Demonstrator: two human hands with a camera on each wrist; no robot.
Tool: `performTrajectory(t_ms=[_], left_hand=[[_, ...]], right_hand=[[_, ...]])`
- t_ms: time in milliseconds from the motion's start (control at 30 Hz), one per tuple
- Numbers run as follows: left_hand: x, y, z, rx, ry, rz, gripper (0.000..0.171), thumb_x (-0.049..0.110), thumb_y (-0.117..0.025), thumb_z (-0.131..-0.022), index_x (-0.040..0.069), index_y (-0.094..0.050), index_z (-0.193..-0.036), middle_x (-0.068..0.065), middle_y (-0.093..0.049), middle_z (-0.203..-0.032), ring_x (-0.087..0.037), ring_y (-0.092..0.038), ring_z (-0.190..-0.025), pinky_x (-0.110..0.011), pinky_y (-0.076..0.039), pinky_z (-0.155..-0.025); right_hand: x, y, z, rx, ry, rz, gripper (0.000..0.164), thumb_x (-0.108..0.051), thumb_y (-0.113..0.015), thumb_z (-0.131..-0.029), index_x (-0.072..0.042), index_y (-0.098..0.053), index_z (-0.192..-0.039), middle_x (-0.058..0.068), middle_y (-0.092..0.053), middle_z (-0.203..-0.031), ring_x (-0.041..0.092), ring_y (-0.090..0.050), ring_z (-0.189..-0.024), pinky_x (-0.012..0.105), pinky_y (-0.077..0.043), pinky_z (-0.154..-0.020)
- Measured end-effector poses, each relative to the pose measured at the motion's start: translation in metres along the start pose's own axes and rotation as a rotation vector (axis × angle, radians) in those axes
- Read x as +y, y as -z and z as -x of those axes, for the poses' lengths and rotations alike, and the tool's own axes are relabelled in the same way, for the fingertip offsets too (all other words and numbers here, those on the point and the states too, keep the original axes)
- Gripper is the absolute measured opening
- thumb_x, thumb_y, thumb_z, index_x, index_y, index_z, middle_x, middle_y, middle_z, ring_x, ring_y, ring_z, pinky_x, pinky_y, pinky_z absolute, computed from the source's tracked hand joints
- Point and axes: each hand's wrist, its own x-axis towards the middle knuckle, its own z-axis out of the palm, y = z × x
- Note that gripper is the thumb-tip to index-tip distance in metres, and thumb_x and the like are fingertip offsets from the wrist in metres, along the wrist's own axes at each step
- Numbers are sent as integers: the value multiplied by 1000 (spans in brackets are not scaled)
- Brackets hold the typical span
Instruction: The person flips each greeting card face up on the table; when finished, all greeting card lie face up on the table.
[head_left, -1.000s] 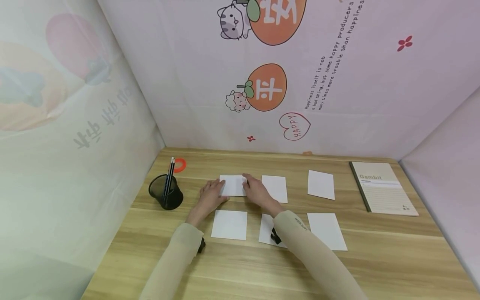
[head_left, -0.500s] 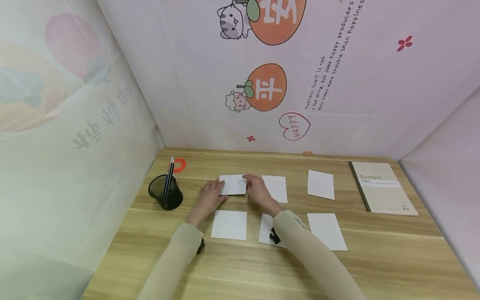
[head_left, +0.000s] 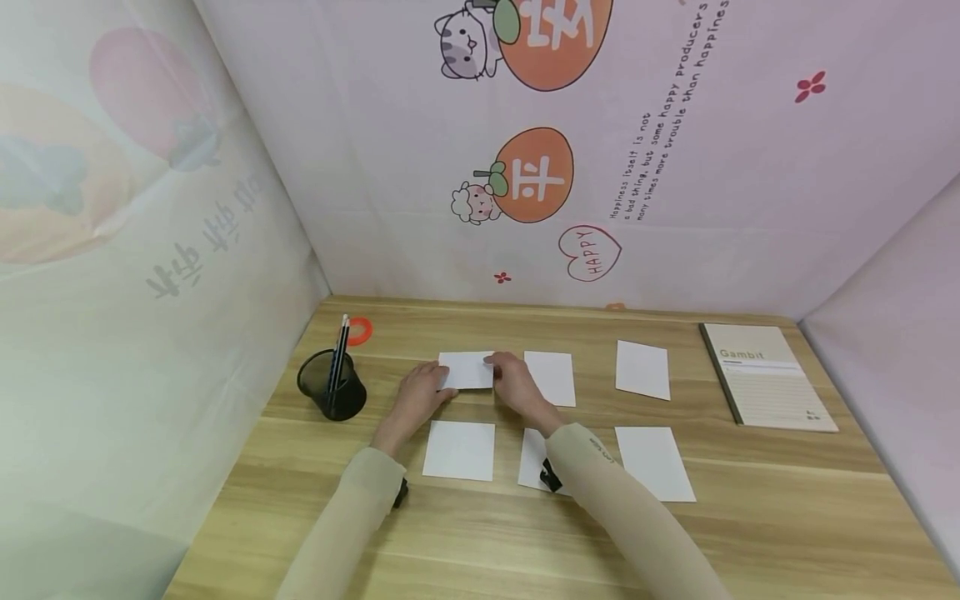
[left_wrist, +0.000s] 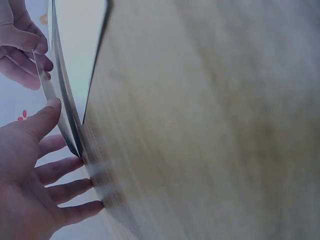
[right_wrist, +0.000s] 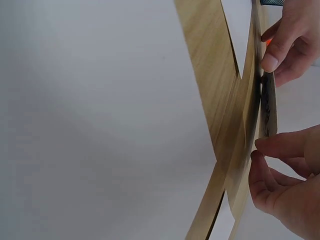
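white card (head_left: pixel 467 371): left hand (head_left: pixel 420 393), splayed, grips one end; right hand (head_left: pixel 517 386) pinches the other

Looks plain white on the held card (head_left: pixel 467 370), with dark marks underneath; white on the other cards (head_left: pixel 458 450). Shows streaked pale-brown grain on the desk (head_left: pixel 772 537), black mesh on the pen cup (head_left: pixel 348 402), orange-red on the ring (head_left: pixel 368 334), and cream on the notebook (head_left: pixel 772 390).
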Motion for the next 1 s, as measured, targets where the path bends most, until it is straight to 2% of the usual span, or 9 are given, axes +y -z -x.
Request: performTrajectory(t_ms=[233,467,600,800,1000], left_hand=[[-1,-2,2,45,-6,19,44,32,-68,-89,2,-63,-121,-20,-57,-131,-36,-49,-125,-52,-41,-101],[-3,0,3,39,25,77,47,34,-65,-92,3,-60,-126,-19,-54,-135,-34,-48,-127,-50,-40,-103],[-3,2,4,52,24,100,47,33,-66,-90,3,-60,-126,-19,-54,-135,-34,-49,-126,-49,-41,-102],[-5,2,5,93,17,141,40,19,-70,-89,1,-61,-123,-18,-57,-132,-33,-53,-122,-45,-45,-99],[-7,1,7,172,46,159,31,11,-68,-90,2,-64,-119,-15,-64,-122,-31,-61,-111,-42,-52,-90]], right_hand=[[0,1,4,-37,-8,58,32,17,-60,-82,7,-66,-112,20,-66,-115,31,-61,-110,39,-51,-93],[6,0,5,9,68,124,23,10,-63,-85,3,-71,-105,16,-70,-107,27,-66,-99,38,-55,-82],[7,2,6,11,66,151,21,5,-64,-87,1,-71,-107,13,-70,-106,25,-66,-96,38,-55,-82],[9,5,5,7,47,162,21,2,-64,-89,-2,-71,-109,10,-70,-109,25,-65,-98,39,-53,-85],[10,4,6,61,79,211,23,2,-67,-87,-7,-73,-107,7,-71,-108,23,-66,-96,37,-54,-83]])
